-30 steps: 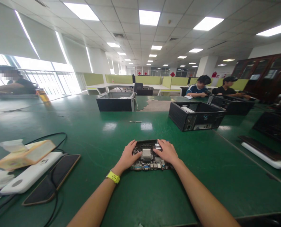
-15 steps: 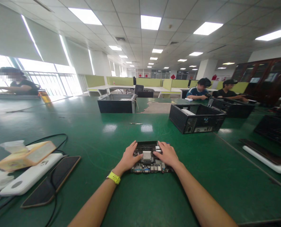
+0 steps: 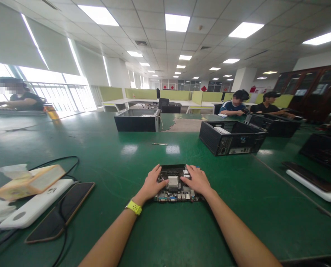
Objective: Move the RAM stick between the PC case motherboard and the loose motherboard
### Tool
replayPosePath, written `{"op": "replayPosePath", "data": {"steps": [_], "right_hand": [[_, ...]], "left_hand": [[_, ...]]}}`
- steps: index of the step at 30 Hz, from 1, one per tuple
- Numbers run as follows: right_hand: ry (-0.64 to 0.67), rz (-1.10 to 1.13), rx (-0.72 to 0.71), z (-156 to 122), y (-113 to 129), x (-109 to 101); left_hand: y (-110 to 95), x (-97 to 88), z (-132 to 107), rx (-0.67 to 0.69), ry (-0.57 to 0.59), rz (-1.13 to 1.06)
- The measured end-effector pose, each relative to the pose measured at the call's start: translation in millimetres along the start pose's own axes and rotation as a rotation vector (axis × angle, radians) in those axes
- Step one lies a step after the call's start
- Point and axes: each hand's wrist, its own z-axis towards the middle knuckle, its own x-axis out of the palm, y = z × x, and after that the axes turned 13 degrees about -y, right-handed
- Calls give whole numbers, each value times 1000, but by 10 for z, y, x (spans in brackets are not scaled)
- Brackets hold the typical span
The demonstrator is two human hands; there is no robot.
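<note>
A computer motherboard (image 3: 179, 193) lies on the green tabletop in front of me, its row of ports facing my side. A square silver processor (image 3: 173, 181) sits in its middle. My left hand (image 3: 153, 184) grips the board's left side, thumb over the top near the processor. On the right side my right hand (image 3: 198, 181) holds it the same way, thumb reaching inward. The fingertips of both hands are at the far edge, where a dark strip (image 3: 173, 167) shows. The undersides of the fingers are hidden.
A memory stick (image 3: 160, 144) lies beyond the board. Open computer cases stand farther off, one (image 3: 137, 122) centre-left and one (image 3: 232, 139) to the right. At left are a phone (image 3: 61, 211), a white power bank (image 3: 36, 204), cables and a tissue box (image 3: 30, 181). Several co-workers sit around.
Both hands keep their hold on the motherboard, which stays in place. Only a slight shift of the camera view shows.
</note>
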Motion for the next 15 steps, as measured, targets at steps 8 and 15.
{"op": "replayPosePath", "data": {"steps": [8,15], "right_hand": [[-12,10,3,7,-22,28],[-7,19,9,3,1,3]], "left_hand": [[30,19,0,9,11,15],[5,-4,14,5,60,53]]}}
